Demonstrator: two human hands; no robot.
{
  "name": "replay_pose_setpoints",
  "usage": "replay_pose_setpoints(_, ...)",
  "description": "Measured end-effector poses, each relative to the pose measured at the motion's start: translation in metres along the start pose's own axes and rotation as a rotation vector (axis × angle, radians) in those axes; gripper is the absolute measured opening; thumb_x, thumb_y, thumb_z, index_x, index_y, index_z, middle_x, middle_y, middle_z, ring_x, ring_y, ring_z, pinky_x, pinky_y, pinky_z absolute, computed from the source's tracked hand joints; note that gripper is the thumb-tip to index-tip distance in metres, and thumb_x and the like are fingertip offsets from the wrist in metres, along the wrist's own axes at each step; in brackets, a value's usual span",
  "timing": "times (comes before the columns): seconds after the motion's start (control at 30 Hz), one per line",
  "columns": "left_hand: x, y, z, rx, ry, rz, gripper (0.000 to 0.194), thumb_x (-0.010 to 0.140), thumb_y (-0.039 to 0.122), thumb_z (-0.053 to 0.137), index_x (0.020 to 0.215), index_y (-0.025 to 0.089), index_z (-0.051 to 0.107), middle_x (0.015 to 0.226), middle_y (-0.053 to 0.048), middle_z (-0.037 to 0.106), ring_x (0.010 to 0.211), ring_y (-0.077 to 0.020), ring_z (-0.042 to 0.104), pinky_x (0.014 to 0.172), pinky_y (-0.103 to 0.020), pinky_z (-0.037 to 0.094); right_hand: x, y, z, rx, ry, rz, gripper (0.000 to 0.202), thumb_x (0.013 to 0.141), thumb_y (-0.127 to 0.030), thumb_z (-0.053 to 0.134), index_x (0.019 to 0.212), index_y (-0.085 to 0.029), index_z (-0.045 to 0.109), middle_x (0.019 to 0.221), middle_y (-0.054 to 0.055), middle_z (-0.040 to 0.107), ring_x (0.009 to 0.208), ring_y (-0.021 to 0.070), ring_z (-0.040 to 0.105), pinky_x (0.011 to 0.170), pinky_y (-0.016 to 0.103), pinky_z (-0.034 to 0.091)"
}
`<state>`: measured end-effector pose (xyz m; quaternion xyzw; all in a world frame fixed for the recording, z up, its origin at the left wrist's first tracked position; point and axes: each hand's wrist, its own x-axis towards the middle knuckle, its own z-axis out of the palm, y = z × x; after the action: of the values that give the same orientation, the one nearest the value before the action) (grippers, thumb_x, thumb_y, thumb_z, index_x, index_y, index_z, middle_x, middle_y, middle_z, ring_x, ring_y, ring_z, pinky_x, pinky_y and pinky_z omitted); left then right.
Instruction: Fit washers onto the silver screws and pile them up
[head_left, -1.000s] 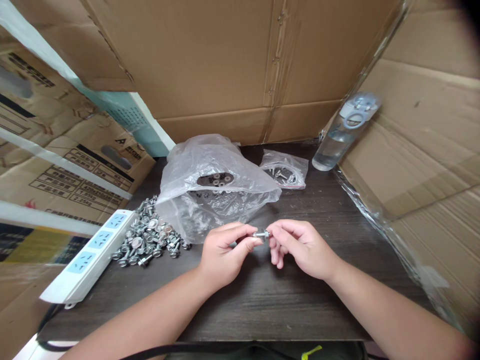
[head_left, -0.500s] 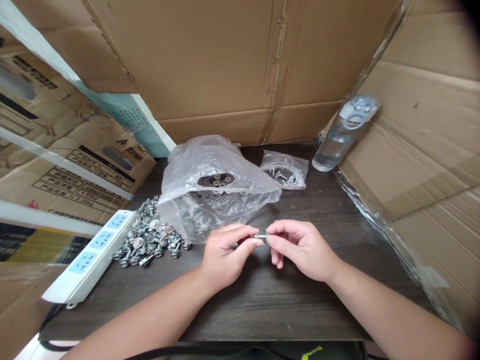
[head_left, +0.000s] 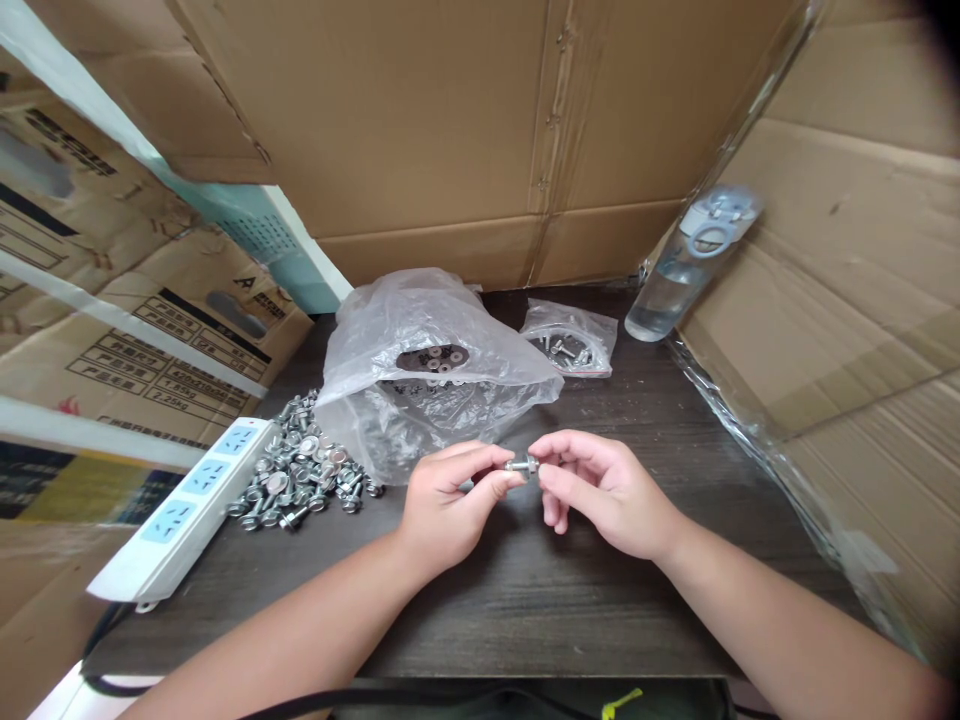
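Note:
A small silvery bolt [head_left: 520, 466] lies level between my two hands, above the front middle of the table. My left hand [head_left: 454, 500] pinches its left end between thumb and forefinger. At the wider right end, which looks like a nut or a flanged head, the thumb and forefinger of my right hand [head_left: 592, 490] close around the metal. The other right fingers curl below. Just behind my left hand spreads a clear plastic bag [head_left: 442, 320] with washer-like rings inside. A heap of bolts [head_left: 300, 475] lies left of the bag on the dark table [head_left: 555, 620].
A white power strip [head_left: 184, 510] borders the bolt heap on the left. Behind my right hand sits a small zip bag [head_left: 574, 340] with metal screws. A water bottle [head_left: 686, 265] stands at the back right. Cardboard walls [head_left: 420, 130] enclose the table.
The fingers of my right hand have shifted slightly at the bolt's right end, so more of its wider part shows. My left hand keeps its pinch.

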<state>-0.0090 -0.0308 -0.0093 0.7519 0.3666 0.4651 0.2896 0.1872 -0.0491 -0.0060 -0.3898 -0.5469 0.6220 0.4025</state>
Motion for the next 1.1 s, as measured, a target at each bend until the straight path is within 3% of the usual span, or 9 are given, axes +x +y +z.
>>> replay_pose_setpoints(0.13, 0.0017, 0.0028, -0.0004, -0.006, -0.014, 0.010, 0.012, 0.084, 0.024, 0.068, 0.080, 0.015, 0.074, 0.061, 0.000, 0.063, 0.055, -0.0063, 0.056, 0.055, -0.015, 0.044, -0.0007, -0.0008, 0.0029, 0.027, 0.012, -0.022, 0.034, 0.085, -0.039, 0.068, 0.103, -0.013, 0.058, 0.072, 0.001, 0.060, 0.054, 0.0096, 0.061, 0.049, 0.022, 0.055)
replay_pose_setpoints(0.33, 0.0011, 0.0052, 0.0011, -0.019, -0.046, 0.030, 0.011, 0.084, 0.022, 0.068, 0.079, 0.013, 0.074, 0.063, -0.001, 0.065, 0.055, -0.0064, 0.057, 0.055, -0.015, 0.045, -0.0004, -0.0019, 0.0025, -0.041, -0.005, 0.022, 0.034, 0.088, -0.043, 0.063, 0.097, -0.011, 0.061, 0.060, 0.002, 0.062, 0.049, 0.0088, 0.059, 0.050, 0.020, 0.052)
replay_pose_setpoints(0.53, 0.0000, 0.0042, 0.0016, -0.019, -0.056, 0.084, 0.009, 0.083, 0.020, 0.068, 0.080, 0.013, 0.073, 0.064, -0.001, 0.066, 0.057, -0.0058, 0.056, 0.056, -0.015, 0.045, 0.0011, 0.0021, 0.0026, -0.045, -0.064, 0.095, 0.049, 0.092, -0.056, 0.053, 0.070, -0.011, 0.052, 0.055, 0.004, 0.060, 0.046, 0.0091, 0.058, 0.047, 0.019, 0.048)
replay_pose_setpoints(0.67, 0.0005, 0.0023, 0.0000, -0.015, -0.038, 0.015, 0.010, 0.083, 0.022, 0.068, 0.079, 0.014, 0.073, 0.061, 0.000, 0.063, 0.056, -0.0052, 0.054, 0.055, -0.014, 0.043, 0.0022, 0.0071, -0.0003, 0.018, -0.027, 0.093, 0.049, 0.093, -0.058, 0.048, 0.083, -0.011, 0.056, 0.060, 0.004, 0.061, 0.051, 0.0117, 0.062, 0.049, 0.022, 0.052)
replay_pose_setpoints(0.83, 0.0004, 0.0005, 0.0016, -0.046, -0.009, -0.038, 0.011, 0.083, 0.023, 0.068, 0.080, 0.014, 0.073, 0.062, 0.001, 0.061, 0.056, -0.0054, 0.055, 0.056, -0.014, 0.044, -0.0010, 0.0043, -0.0008, 0.008, -0.001, 0.006, 0.037, 0.090, -0.044, 0.061, 0.107, -0.012, 0.056, 0.066, 0.002, 0.062, 0.053, 0.0110, 0.062, 0.052, 0.022, 0.054)
replay_pose_setpoints(1.1, -0.0004, 0.0053, 0.0018, -0.033, -0.038, -0.009, 0.010, 0.084, 0.021, 0.067, 0.081, 0.014, 0.074, 0.063, 0.001, 0.063, 0.057, -0.0050, 0.055, 0.057, -0.014, 0.044, -0.0008, -0.0005, 0.0055, -0.008, 0.014, -0.037, 0.028, 0.087, -0.035, 0.066, 0.099, -0.011, 0.059, 0.067, 0.002, 0.062, 0.051, 0.0086, 0.061, 0.050, 0.019, 0.053)
